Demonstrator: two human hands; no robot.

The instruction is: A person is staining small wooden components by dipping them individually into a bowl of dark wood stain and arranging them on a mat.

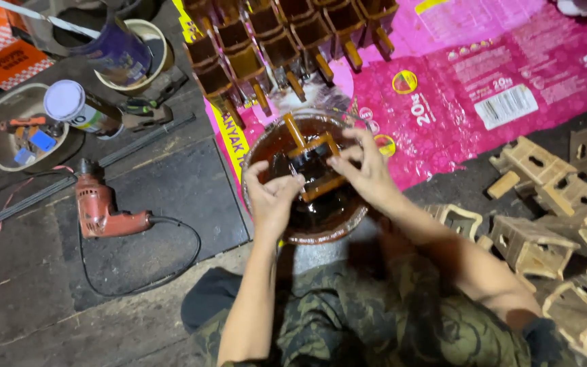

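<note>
Clamped on a small wooden piece (312, 165) from both sides: left hand (271, 197) pinching the near-left edge, right hand (368, 170) gripping the right side, fingers closed on the wet wood. Held just over a round bowl of dark brown stain (327, 228), likely so drips fall back in. Boxy frame tilted, one long peg pointing up and away toward the far left; long axis running roughly from near right to far left. Stained pieces (273, 47) set in rows on a pink plastic sheet (511, 61) beyond, probably drying. Bare wooden pieces (545, 204) heaped at the right. Red drill (103, 211) lying on the floor at the left.
</note>
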